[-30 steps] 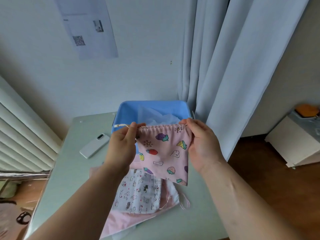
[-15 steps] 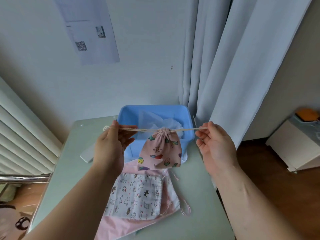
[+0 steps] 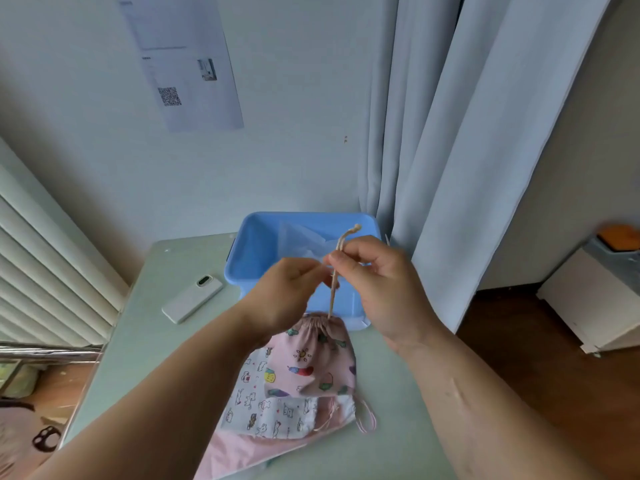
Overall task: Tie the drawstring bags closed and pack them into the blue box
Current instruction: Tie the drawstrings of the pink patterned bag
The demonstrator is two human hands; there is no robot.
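Note:
A pink drawstring bag (image 3: pixel 313 358) printed with small pictures hangs by its beige cords (image 3: pixel 333 299), its mouth gathered tight. My left hand (image 3: pixel 287 299) and my right hand (image 3: pixel 374 275) meet above it, both pinching the cords, whose knotted end (image 3: pixel 355 228) sticks up past my right fingers. The blue box (image 3: pixel 249 258) stands just behind my hands, with pale folded material inside. On the table below the hanging bag lie a white bag with cat prints (image 3: pixel 273 407) and a plain pink bag (image 3: pixel 239 452).
A white phone (image 3: pixel 192 299) lies on the pale green table (image 3: pixel 145 341), left of the box. A light curtain (image 3: pixel 450 133) hangs at the table's far right corner. Blinds (image 3: pixel 45 265) line the left. A white cabinet (image 3: pixel 595 299) stands on the wooden floor at right.
My hands, spread wide half a second ago with the cords stretched level, have come together in the middle. The cords now run upright and the cinched bag hangs lower, over the bags on the table.

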